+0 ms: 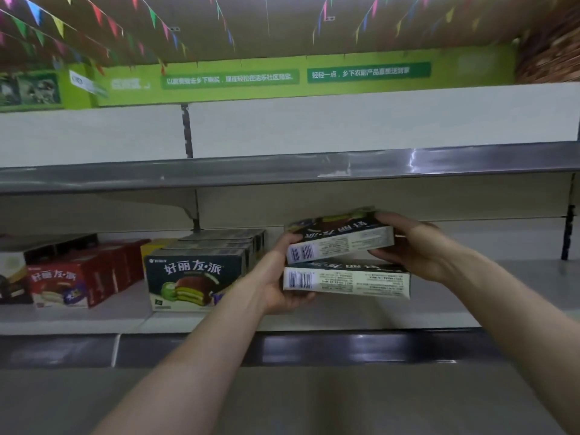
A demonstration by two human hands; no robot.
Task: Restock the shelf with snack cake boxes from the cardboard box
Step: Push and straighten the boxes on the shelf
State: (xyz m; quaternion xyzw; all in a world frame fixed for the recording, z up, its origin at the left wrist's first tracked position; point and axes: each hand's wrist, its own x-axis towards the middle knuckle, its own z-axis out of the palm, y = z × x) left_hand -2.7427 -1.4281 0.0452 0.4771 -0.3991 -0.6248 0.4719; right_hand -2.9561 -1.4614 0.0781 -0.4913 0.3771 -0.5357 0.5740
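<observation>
Two dark snack cake boxes held flat over the middle shelf [314, 320], one stacked above the other, barcode ends turned toward the camera. Upper box [340, 238] tilted, its left end lower, likely so it can be squared onto the one beneath or stood up beside the row. Lower box [346, 281] lying close to level, just above or on the shelf board; contact not clear. Left hand [276, 277] cupped at the left ends of both boxes, palm under the lower one, fingers curled up against the upper one: a clamped grip on the pair. Right hand [414, 243] wrapped round the right end of the upper box, thumb on top, fingers below, also clamped. Thin printed cardboard, flat rectangular shape, sharp edges, matte pale side panels with fine print; light enough to handle two at once, by the look of it. To the left, a row of matching dark boxes [194, 277] standing upright face out, then red boxes [78, 281] of the same brand. Smooth grey metal shelf above [282, 171], glossy edge strip, bare white back panel. Cardboard supply box out of view.
</observation>
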